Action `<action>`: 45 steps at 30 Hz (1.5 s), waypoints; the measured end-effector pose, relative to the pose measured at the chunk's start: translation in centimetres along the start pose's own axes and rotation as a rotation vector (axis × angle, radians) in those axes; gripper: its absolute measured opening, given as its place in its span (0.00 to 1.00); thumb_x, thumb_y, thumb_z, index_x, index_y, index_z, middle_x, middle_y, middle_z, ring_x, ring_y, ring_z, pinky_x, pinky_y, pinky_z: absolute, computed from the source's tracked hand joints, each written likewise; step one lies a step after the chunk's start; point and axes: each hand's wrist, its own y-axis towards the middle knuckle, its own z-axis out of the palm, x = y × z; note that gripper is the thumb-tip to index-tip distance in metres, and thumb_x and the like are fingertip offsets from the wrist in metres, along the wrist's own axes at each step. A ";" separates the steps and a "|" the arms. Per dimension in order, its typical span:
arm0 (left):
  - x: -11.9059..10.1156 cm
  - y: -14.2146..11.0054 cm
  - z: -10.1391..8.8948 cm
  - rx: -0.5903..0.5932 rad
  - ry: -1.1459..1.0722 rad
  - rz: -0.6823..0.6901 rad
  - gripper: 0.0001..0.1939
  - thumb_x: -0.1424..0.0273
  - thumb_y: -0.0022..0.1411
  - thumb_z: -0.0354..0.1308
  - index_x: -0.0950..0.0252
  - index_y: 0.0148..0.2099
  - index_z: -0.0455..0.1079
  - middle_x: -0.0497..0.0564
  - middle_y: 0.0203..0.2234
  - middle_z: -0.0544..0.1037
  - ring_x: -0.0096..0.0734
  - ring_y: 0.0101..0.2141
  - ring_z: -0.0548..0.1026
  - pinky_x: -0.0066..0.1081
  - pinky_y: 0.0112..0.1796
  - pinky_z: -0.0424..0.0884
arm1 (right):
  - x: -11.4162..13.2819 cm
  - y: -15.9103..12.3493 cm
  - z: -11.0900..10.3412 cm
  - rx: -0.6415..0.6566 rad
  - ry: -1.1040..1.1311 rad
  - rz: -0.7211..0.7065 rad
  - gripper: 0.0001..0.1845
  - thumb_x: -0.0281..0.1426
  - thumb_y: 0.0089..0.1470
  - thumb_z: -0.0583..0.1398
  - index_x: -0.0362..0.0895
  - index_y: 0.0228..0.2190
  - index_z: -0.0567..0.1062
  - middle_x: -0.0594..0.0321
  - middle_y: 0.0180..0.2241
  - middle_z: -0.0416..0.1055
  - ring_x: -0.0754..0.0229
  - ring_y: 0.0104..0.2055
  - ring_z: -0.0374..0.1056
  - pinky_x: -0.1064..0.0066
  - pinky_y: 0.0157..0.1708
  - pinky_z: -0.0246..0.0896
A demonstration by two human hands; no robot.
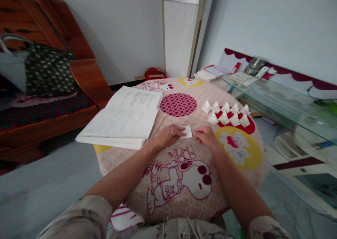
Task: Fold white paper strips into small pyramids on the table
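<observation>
A small white piece of paper lies on the round table covered with a pink cartoon cloth. My left hand rests flat on the paper's left part, fingers stretched out over it. My right hand lies at the paper's right edge with its fingers curled down onto the cloth, touching the paper. Several folded white paper shapes stand in two rows behind my right hand. An open stack of printed white sheets lies to the left of my left hand.
A wooden bench with a dark patterned bag stands at the left. A tall white floor air conditioner stands at the back. A glass-topped stand with books and containers runs along the right wall.
</observation>
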 end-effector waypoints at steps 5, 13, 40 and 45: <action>0.1 0.1 0.0 0.025 -0.008 0.005 0.20 0.79 0.65 0.59 0.56 0.54 0.78 0.53 0.57 0.77 0.38 0.57 0.75 0.46 0.60 0.69 | 0.9 -0.1 0.1 0.142 0.155 0.168 0.09 0.32 0.52 0.58 0.43 0.22 0.72 0.64 0.16 0.72 0.67 0.13 0.61 0.78 0.10 0.46; 0.3 -0.1 0.0 0.037 -0.003 0.003 0.22 0.77 0.65 0.58 0.58 0.59 0.75 0.55 0.59 0.76 0.39 0.58 0.73 0.46 0.61 0.68 | 2.2 -0.6 0.3 0.232 0.105 0.263 0.14 0.28 0.57 0.55 0.44 0.21 0.68 0.64 0.13 0.70 0.66 0.11 0.62 0.78 0.09 0.52; 0.6 0.0 0.2 0.038 0.083 0.054 0.21 0.76 0.67 0.56 0.59 0.60 0.74 0.55 0.59 0.76 0.41 0.56 0.75 0.45 0.58 0.70 | 1.2 0.0 0.3 0.009 -0.186 0.065 0.05 0.23 0.45 0.58 0.44 0.23 0.71 0.70 0.14 0.67 0.66 0.12 0.60 0.77 0.13 0.49; 0.6 0.1 0.2 0.029 0.053 0.048 0.21 0.78 0.65 0.57 0.60 0.59 0.75 0.56 0.58 0.76 0.42 0.56 0.75 0.45 0.58 0.69 | 1.2 0.3 1.1 -0.040 0.053 -0.059 0.02 0.26 0.46 0.59 0.43 0.26 0.72 0.70 0.17 0.69 0.67 0.15 0.62 0.78 0.16 0.51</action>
